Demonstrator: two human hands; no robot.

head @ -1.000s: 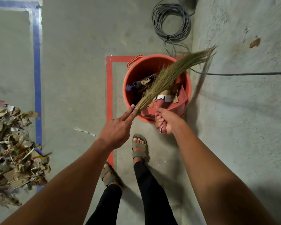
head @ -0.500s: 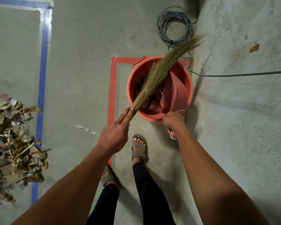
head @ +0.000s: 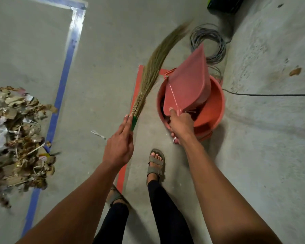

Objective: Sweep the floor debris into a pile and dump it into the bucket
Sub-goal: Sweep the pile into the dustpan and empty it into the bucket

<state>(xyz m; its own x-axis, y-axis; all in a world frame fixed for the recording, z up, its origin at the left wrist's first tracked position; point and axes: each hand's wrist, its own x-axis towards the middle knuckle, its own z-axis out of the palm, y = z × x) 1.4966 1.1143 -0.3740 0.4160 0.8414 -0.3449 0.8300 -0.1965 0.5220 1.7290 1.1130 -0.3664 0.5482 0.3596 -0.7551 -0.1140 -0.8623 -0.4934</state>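
Note:
An orange bucket [head: 217, 106] stands on the concrete floor ahead of my feet. My right hand [head: 180, 124] grips the handle of a pink dustpan [head: 190, 81], which is lifted and tilted over the bucket with its underside toward me. My left hand [head: 119, 145] holds the green handle of a grass broom [head: 153, 71]. The broom's bristles point up and away, left of the bucket and blurred at the tip. A pile of paper and cardboard debris [head: 16, 138] lies at the far left. One loose white scrap [head: 99, 134] lies near my left hand.
Blue tape [head: 63, 80] runs along the floor beside the pile, and red tape [head: 137, 88] marks the bucket's spot. A coil of grey cable [head: 208, 43] lies behind the bucket. A black cord [head: 271, 94] runs off to the right. A dark box [head: 225, 4] sits at the top.
The dustpan has been lifted out of the bucket and tipped up. The broom has swung left, off the bucket, to above the floor. The view has shifted, so the debris pile looks nearer.

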